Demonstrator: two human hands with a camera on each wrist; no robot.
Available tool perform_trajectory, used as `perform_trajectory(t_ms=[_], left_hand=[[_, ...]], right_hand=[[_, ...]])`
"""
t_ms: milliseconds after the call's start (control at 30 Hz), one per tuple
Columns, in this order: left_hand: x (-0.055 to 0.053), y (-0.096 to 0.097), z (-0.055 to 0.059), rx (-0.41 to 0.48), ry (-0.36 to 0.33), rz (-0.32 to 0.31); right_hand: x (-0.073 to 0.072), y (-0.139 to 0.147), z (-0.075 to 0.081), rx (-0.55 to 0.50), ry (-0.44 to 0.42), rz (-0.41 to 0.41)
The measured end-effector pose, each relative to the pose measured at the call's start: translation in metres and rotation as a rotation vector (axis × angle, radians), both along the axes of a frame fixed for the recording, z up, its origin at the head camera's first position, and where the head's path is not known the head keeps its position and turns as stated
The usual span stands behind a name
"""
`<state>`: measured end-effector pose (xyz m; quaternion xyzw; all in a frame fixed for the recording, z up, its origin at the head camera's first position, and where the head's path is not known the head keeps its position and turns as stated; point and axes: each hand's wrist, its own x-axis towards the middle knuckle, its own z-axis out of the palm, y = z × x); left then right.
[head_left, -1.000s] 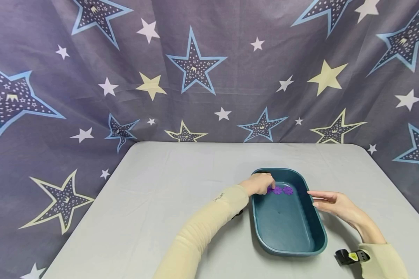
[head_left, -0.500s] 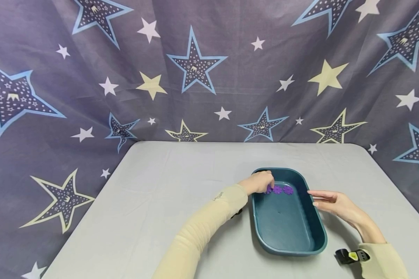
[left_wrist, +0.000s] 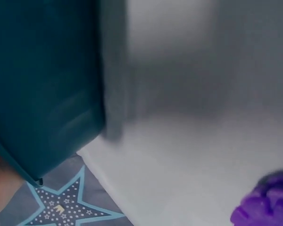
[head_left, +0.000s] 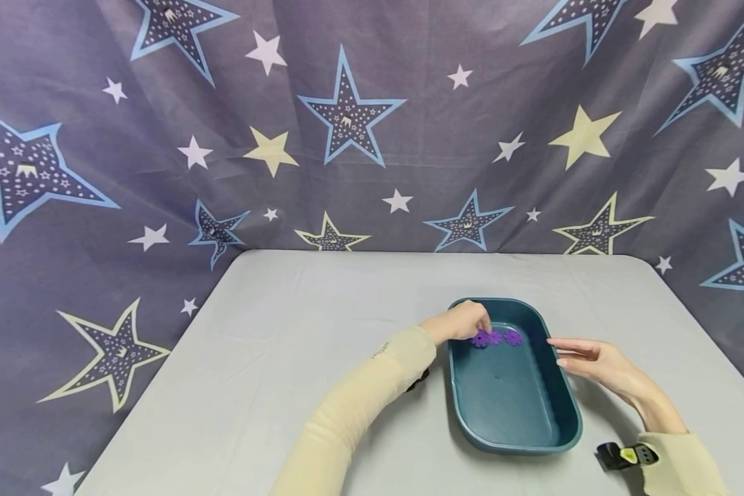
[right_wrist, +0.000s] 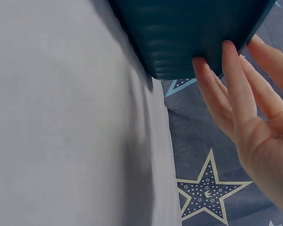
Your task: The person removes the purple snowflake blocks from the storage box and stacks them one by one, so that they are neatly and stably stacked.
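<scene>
While the left hand (head_left: 460, 324) is pinching a purple gear piece (head_left: 480, 338) inside the teal tray (head_left: 565, 406), the right hand (head_left: 585, 358) is bracing its wall with straight fingers (right_wrist: 212, 89); lifting the piece clear probably comes next.

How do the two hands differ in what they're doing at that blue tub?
The left hand reaches over the tub's far left rim with fingers curled, pinching the leftmost of the purple flowers; the right hand stays outside, by the right wall. The left hand's fingers bend downward; the right hand's fingers lie straight, tips against the tub's outer wall, holding nothing. Both wear cream sleeves and a wrist camera strap.
</scene>
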<state>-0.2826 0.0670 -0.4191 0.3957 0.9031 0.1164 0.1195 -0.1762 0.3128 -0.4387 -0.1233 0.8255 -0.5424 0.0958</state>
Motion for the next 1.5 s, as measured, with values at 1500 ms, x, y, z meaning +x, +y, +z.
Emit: perform_trajectory(t_ms=[1500], left_hand=[[0.021, -0.054, 0.036, 0.44, -0.186, 0.027]], right_hand=[[0.0, 0.0, 0.0, 0.03, -0.011, -0.016]])
